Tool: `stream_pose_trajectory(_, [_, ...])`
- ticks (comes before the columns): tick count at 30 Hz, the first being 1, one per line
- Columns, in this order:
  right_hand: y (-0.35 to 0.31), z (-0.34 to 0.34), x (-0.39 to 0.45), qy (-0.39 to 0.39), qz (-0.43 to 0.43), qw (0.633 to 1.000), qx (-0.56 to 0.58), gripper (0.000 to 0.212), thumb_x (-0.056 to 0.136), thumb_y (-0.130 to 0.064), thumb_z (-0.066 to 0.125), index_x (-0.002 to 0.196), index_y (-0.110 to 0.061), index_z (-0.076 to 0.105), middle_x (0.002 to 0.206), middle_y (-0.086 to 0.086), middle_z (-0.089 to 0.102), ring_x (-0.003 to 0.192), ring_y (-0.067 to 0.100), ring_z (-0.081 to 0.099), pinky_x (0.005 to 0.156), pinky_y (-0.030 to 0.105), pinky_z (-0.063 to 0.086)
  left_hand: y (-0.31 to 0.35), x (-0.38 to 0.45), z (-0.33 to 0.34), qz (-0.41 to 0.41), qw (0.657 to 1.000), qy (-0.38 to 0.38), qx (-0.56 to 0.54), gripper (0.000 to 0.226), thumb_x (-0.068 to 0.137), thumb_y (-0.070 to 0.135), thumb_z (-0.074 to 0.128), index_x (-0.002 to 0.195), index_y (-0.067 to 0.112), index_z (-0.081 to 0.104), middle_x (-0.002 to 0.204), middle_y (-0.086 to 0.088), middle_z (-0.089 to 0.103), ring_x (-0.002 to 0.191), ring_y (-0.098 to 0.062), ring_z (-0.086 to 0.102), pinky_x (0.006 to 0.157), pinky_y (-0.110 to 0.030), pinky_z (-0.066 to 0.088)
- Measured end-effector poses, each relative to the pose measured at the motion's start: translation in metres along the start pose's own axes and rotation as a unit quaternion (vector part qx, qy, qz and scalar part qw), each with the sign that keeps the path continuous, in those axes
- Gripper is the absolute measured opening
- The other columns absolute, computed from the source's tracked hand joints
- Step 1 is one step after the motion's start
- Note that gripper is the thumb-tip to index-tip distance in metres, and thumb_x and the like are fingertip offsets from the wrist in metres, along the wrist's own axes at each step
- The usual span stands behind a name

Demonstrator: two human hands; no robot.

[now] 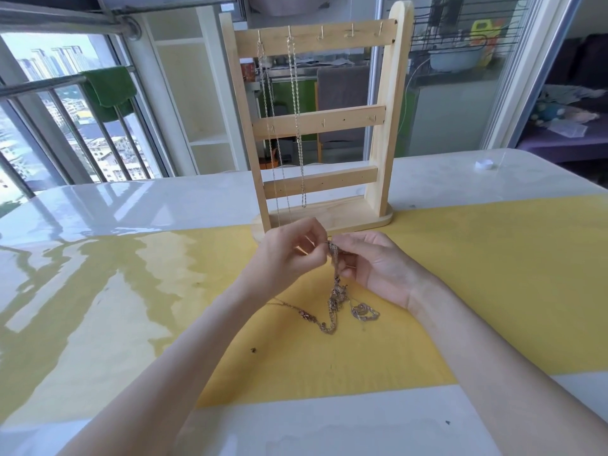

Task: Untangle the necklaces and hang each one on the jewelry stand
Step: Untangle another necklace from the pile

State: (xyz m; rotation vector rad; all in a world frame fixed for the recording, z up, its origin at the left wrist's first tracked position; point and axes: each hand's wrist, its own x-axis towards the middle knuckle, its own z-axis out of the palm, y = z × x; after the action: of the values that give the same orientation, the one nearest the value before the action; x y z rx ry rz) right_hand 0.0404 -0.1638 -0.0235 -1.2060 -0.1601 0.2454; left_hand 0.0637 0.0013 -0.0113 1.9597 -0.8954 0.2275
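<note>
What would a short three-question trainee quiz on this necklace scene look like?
1. How many necklaces already hang on the wooden stand?
2. True or false: the tangled chains lie wholly on the table.
3. Which hooks on the top bar are free: A) the left two, B) the right three?

Key: 1. Two. 2. False; the left hand and right hand pinch the top and lift it. 3. B.

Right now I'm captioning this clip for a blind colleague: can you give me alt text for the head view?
Both hands, left hand and right hand, pinch a tangled clump of necklaces lifted partly off a yellow mat. Behind them stands a wooden jewelry stand with two chains already hanging from its top hooks.
</note>
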Motion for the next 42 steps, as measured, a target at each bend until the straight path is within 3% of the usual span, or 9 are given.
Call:
stream_pose_trajectory(6, [-0.002, -0.002, -0.003, -0.040, -0.002, 0.998, 0.055, 0.028, 0.073, -0.024, 0.063, 0.085, 0.002, 0.060, 0.066, 0.004, 0.060, 0.054, 0.008, 0.048, 0.047, 0.016, 0.040, 0.003, 0.003, 0.003, -0.053, 0.984, -0.008, -0.172, 0.020, 0.077, 0.032, 0.055, 0.076, 0.012, 0.055, 0.062, 0.010, 0.057, 0.056, -0.006, 0.053, 0.060, -0.018, 0.045])
stream_pose_trajectory(12, [-0.001, -0.003, -0.002, -0.025, 0.001, 1.000, -0.016, 0.008, 0.078, -0.010, 0.062, 0.080, -0.002, 0.062, 0.065, 0.003, 0.058, 0.059, 0.011, 0.050, 0.052, 0.019, 0.043, -0.001, 0.002, -0.001, -0.040, 0.999, -0.016, -0.032, 0.009, 0.080, 0.024, 0.056, 0.072, 0.022, 0.053, 0.060, 0.018, 0.059, 0.057, -0.004, 0.054, 0.059, -0.020, 0.047])
stream_pose_trajectory(15, [-0.004, -0.003, -0.002, -0.036, 0.014, 0.999, -0.033, 0.005, 0.080, -0.006, 0.064, 0.083, -0.003, 0.062, 0.065, 0.001, 0.058, 0.061, 0.011, 0.049, 0.054, 0.019, 0.042, 0.003, 0.004, -0.007, -0.007, 0.999, -0.033, 0.041, 0.018, 0.083, 0.013, 0.061, 0.073, 0.026, 0.054, 0.064, 0.021, 0.059, 0.062, 0.000, 0.058, 0.062, -0.016, 0.049])
stream_pose_trajectory(20, [-0.004, -0.001, 0.003, 0.002, 0.016, 0.998, -0.066, 0.013, 0.089, 0.004, 0.053, 0.079, -0.002, 0.060, 0.068, 0.005, 0.054, 0.063, 0.012, 0.044, 0.050, 0.020, 0.035, 0.008, 0.007, -0.010, 0.047, 0.987, -0.030, 0.152, 0.007, 0.081, 0.000, 0.067, 0.083, 0.006, 0.066, 0.073, 0.007, 0.061, 0.069, 0.012, 0.058, 0.066, -0.008, 0.049])
stream_pose_trajectory(25, [-0.004, -0.002, 0.004, 0.026, -0.005, 0.996, -0.080, 0.019, 0.086, 0.004, 0.057, 0.072, -0.006, 0.065, 0.082, 0.007, 0.057, 0.074, 0.010, 0.047, 0.054, 0.022, 0.034, 0.013, 0.010, -0.015, 0.005, 0.985, -0.035, 0.167, 0.007, 0.079, -0.001, 0.071, 0.083, 0.005, 0.070, 0.071, 0.005, 0.063, 0.062, 0.004, 0.061, 0.069, -0.005, 0.049])
stream_pose_trajectory(29, [-0.002, 0.001, 0.005, 0.040, -0.028, 0.993, -0.108, 0.017, 0.087, 0.001, 0.058, 0.072, -0.006, 0.064, 0.082, 0.000, 0.059, 0.075, 0.010, 0.046, 0.055, 0.021, 0.036, 0.017, 0.008, -0.013, -0.010, 0.986, -0.037, 0.161, 0.008, 0.079, -0.001, 0.070, 0.086, 0.003, 0.070, 0.072, 0.003, 0.066, 0.073, 0.000, 0.063, 0.074, -0.013, 0.052])
stream_pose_trajectory(35, [0.000, 0.002, 0.007, 0.088, -0.057, 0.978, -0.181, 0.010, 0.084, -0.001, 0.062, 0.075, -0.002, 0.064, 0.096, -0.005, 0.052, 0.074, 0.012, 0.046, 0.066, 0.026, 0.037, 0.014, 0.005, -0.008, 0.002, 0.981, -0.022, 0.194, 0.002, 0.076, 0.001, 0.069, 0.078, 0.001, 0.069, 0.069, -0.005, 0.070, 0.062, -0.009, 0.064, 0.069, -0.010, 0.049])
stream_pose_trajectory(39, [-0.001, -0.001, 0.006, 0.022, -0.034, 0.995, -0.091, 0.008, 0.086, -0.007, 0.063, 0.089, 0.000, 0.064, 0.095, 0.004, 0.052, 0.077, 0.010, 0.048, 0.059, 0.019, 0.040, 0.016, 0.003, -0.004, 0.003, 0.989, -0.010, 0.150, 0.002, 0.071, 0.007, 0.064, 0.071, 0.006, 0.063, 0.060, 0.007, 0.059, 0.055, -0.004, 0.056, 0.058, -0.014, 0.049])
stream_pose_trajectory(42, [-0.006, -0.006, 0.002, -0.026, 0.001, 0.999, -0.021, 0.014, 0.080, -0.014, 0.066, 0.089, -0.003, 0.065, 0.086, 0.006, 0.059, 0.073, 0.009, 0.053, 0.057, 0.019, 0.042, 0.019, 0.004, -0.006, -0.050, 0.998, -0.019, 0.044, 0.019, 0.077, -0.002, 0.066, 0.074, 0.016, 0.059, 0.069, 0.009, 0.061, 0.064, -0.001, 0.060, 0.064, -0.012, 0.049])
